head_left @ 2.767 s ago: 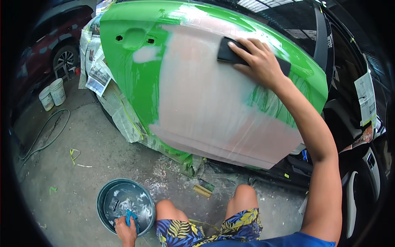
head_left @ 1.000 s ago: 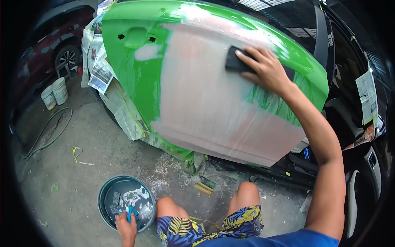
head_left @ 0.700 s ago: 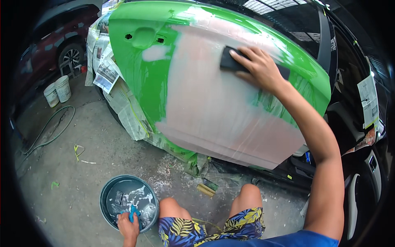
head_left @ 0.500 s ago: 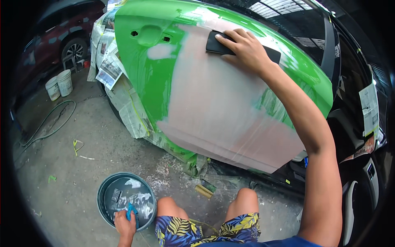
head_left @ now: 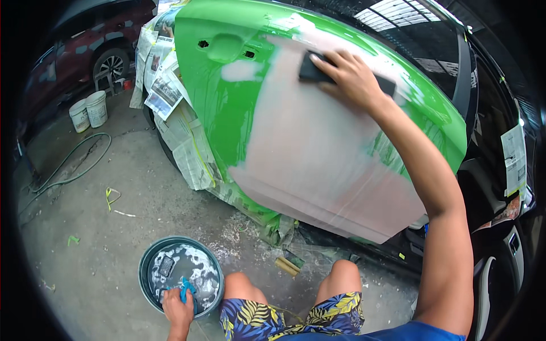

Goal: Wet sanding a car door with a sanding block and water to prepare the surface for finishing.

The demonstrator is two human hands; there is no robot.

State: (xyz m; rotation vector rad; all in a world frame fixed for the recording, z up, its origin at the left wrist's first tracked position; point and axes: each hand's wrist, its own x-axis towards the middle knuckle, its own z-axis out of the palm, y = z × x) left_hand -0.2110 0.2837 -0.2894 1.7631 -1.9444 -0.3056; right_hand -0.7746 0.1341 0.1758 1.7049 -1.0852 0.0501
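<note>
My right hand (head_left: 355, 79) grips a long black sanding block (head_left: 311, 68) flat against the upper part of a car door (head_left: 219, 113). The door is green, with a wide dull pinkish-grey patch (head_left: 307, 148) across its middle. At the lower left, my left hand (head_left: 178, 310) is closed round a wet blue cloth (head_left: 187, 287) over the near side of a round dark basin (head_left: 143, 267). White streaks of foam or reflection cover the water inside. A small dark rectangular pad (head_left: 166, 265) lies in that water.
Newspaper masking (head_left: 190, 153) hangs along the door's left edge. Two white buckets (head_left: 96, 109) and a green hose (head_left: 85, 177) are on the concrete floor at left, near a dark red car (head_left: 74, 42). A yellowish strip (head_left: 287, 266) lies below the door.
The view has shifted, moving the scene rightward. My right hand and the sanding block have slid slightly down the door. White streaks on the basin's water have spread; my left hand still grips the cloth.
</note>
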